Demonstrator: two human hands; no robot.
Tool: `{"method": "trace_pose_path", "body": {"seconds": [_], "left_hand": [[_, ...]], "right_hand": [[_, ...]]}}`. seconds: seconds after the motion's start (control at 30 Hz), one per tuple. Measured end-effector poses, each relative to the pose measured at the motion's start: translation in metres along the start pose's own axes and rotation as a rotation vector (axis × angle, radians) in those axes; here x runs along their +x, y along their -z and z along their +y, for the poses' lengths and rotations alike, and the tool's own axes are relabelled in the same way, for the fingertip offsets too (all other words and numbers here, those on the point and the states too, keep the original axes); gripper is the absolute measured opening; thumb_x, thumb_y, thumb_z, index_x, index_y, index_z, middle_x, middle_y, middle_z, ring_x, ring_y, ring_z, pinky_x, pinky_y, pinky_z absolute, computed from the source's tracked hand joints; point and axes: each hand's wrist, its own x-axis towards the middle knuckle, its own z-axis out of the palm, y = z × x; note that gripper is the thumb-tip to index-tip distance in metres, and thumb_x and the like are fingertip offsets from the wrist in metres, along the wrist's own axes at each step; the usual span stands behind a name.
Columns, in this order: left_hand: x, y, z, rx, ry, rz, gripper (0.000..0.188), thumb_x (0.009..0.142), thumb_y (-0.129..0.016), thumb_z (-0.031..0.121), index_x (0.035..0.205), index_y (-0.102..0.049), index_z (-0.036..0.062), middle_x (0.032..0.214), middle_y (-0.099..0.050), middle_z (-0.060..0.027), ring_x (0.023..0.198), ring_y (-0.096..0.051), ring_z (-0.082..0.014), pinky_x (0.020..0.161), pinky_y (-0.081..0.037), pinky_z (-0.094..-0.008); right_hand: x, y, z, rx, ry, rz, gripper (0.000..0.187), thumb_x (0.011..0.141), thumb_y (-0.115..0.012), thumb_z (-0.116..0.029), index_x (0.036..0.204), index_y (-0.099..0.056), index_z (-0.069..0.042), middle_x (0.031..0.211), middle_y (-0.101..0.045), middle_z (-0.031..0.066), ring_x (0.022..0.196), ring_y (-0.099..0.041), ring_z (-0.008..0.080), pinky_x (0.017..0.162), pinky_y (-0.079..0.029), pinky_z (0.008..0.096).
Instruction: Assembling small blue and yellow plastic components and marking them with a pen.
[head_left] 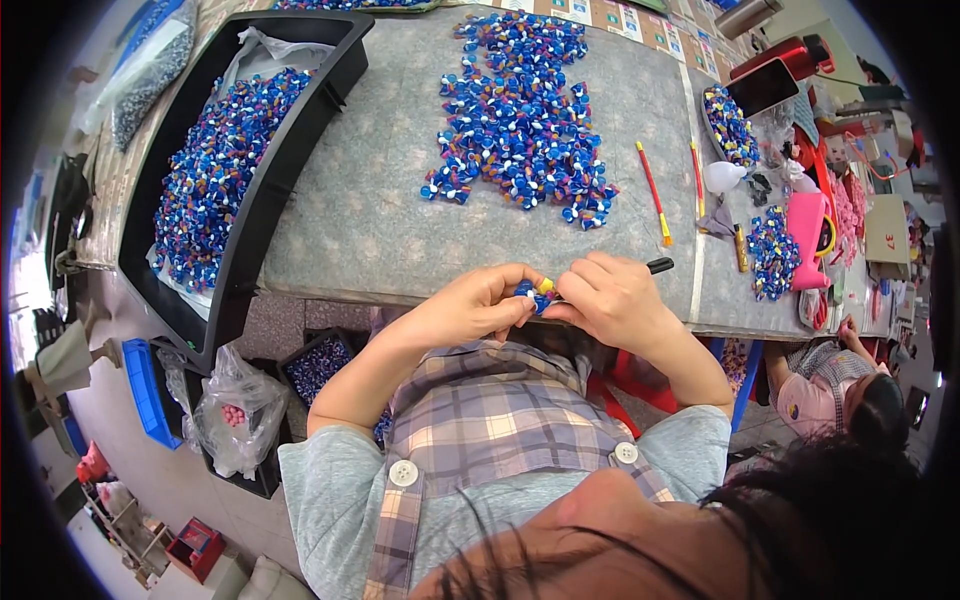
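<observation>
Grey, speckled stone tops the bench (400, 190) where we sit at work, our plaid apron and grey sleeves filling the lower frame. At the near edge our left hand (470, 305) and right hand (612, 297) meet, both grips pressed together on a small blue plastic piece with a yellow tip (537, 293), pinched between the fingertips of both hands just above the bench edge. A black pen-like tool (660, 265) pokes out beside our right hand. Farther back, a loose heap of small blue plastic parts with white and coloured tips (520, 115) spreads across the middle of the bench. To our left, a long black plastic tray (265, 190) holds many more of the same parts. Two red-and-yellow pencils (655, 195) lie to the right of the heap. At the far right another person (845, 385) in a plaid top sits at the bench's end, near a pink plastic object (808, 235).
</observation>
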Motion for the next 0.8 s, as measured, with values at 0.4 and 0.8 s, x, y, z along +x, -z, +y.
{"method": "trace_pose_path", "body": {"seconds": [0.4,0.8], "left_hand": [[0.0,-0.0014,0.0032,0.045,0.005,0.013,0.024,0.088,-0.048,0.013,0.108,-0.05,0.0006,0.066,-0.051,0.0013,0.057,-0.046,-0.0036,0.052,-0.04,-0.0185],[0.0011,-0.0023,0.0046,0.044,0.012,0.007,0.022,0.087,-0.048,0.011,0.107,-0.051,0.001,0.068,-0.052,0.0014,0.06,-0.048,-0.0037,0.054,-0.042,-0.019]], "right_hand": [[-0.0001,-0.0008,-0.0007,-0.076,0.021,-0.008,0.03,0.069,-0.063,-0.035,0.063,-0.045,-0.012,0.06,-0.044,0.0001,0.057,-0.049,0.0154,0.046,-0.04,0.0282],[-0.0014,-0.0022,0.0005,-0.096,0.032,0.023,0.031,0.069,-0.062,-0.037,0.06,-0.044,-0.012,0.058,-0.043,-0.0005,0.056,-0.049,0.0148,0.046,-0.039,0.0276]]}}
